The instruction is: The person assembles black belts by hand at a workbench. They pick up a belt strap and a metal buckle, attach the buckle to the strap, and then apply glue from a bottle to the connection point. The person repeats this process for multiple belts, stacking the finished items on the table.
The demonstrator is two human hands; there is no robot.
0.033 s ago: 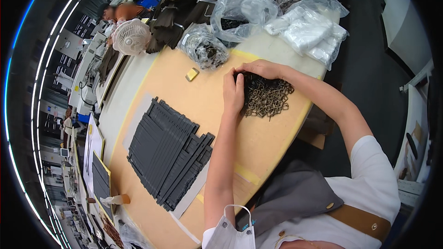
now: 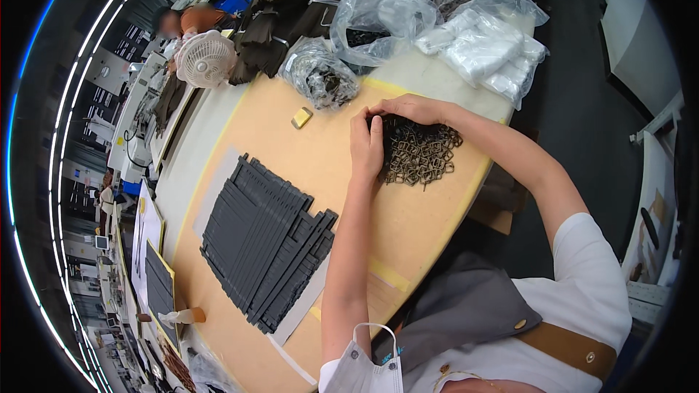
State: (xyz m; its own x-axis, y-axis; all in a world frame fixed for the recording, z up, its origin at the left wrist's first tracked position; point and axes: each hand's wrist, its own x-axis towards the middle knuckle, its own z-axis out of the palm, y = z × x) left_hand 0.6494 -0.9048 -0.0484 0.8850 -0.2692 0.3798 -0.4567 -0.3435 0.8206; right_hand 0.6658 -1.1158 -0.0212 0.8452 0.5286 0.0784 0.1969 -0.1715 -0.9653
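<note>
A heap of small, dark bronze-coloured metal buckles (image 2: 422, 154) lies near the right edge of the peach-coloured table mat. Around its far and left sides my two hands curve, their fingertips meeting at the far left corner. My left hand (image 2: 366, 147) stands along the left side with its thumb apart. Along the far side arches my right hand (image 2: 413, 109), palm toward the buckles. Both look cupped and open; some fingers and the dark, shaded buckles between them are partly hidden. To the left lie many dark grey strips (image 2: 258, 240), side by side in overlapping rows on white paper.
A small yellow-topped block (image 2: 301, 118) rests beyond the strips. Clear plastic bags (image 2: 488, 51) and a wrapped bundle (image 2: 320, 76) sit at the far side, near tied dark bundles (image 2: 291, 7). A pale fan (image 2: 207, 59) stands far left, with a person (image 2: 200, 20) behind it.
</note>
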